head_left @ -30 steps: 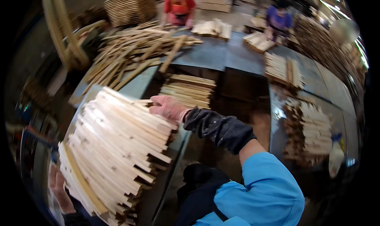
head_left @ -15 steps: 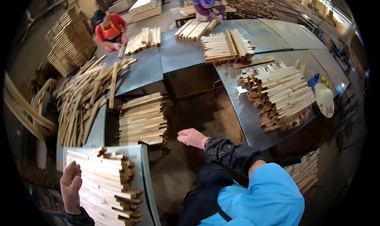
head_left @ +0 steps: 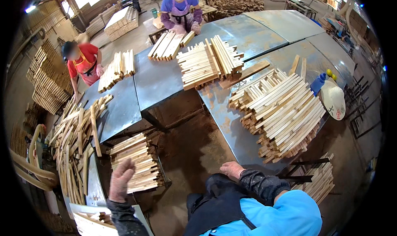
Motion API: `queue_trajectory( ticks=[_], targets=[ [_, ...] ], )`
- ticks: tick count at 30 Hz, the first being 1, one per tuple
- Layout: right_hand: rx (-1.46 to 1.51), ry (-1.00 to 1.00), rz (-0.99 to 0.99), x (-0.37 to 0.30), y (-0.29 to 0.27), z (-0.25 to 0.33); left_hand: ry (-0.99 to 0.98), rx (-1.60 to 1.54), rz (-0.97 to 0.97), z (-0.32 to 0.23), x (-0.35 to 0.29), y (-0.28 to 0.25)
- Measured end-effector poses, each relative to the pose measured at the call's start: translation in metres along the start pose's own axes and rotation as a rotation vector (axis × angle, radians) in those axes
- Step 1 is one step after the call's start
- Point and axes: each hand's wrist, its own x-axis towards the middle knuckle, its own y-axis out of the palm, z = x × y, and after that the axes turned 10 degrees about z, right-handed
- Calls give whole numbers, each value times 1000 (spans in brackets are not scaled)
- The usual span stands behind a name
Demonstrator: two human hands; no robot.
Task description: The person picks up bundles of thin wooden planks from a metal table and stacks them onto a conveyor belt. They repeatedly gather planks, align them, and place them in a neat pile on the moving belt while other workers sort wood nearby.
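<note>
My left hand, in a pinkish knitted glove, is raised with its fingers loosely stretched and nothing in them. It shows in front of a low stack of wooden strips. My right hand, gloved alike, hangs near the inner edge of the metal table, its fingers loosely extended and holding nothing visible. A large stack of pale wooden strips lies on the metal table to the right. Below my left forearm is part of another pile of strips on a light surface.
Loose strips lie heaped at the left. Bundled strips rest on the far table. Two co-workers, in red and purple, stand beyond it. A blue bottle and a pale hat sit at the right.
The view has swung to the right. My left hand has left the side of the near-left pile and now shows before the low stack. My right hand is closer to my body.
</note>
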Motion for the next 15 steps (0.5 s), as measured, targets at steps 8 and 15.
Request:
queue_trajectory(
  ticks=[8, 15],
  targets=[
    [197, 48, -145, 32, -32, 49, -236, -406, 53, 151, 102, 66],
    [68, 110, -95, 124, -43, 99, -447, -598, -56, 232, 158, 49]
  ],
)
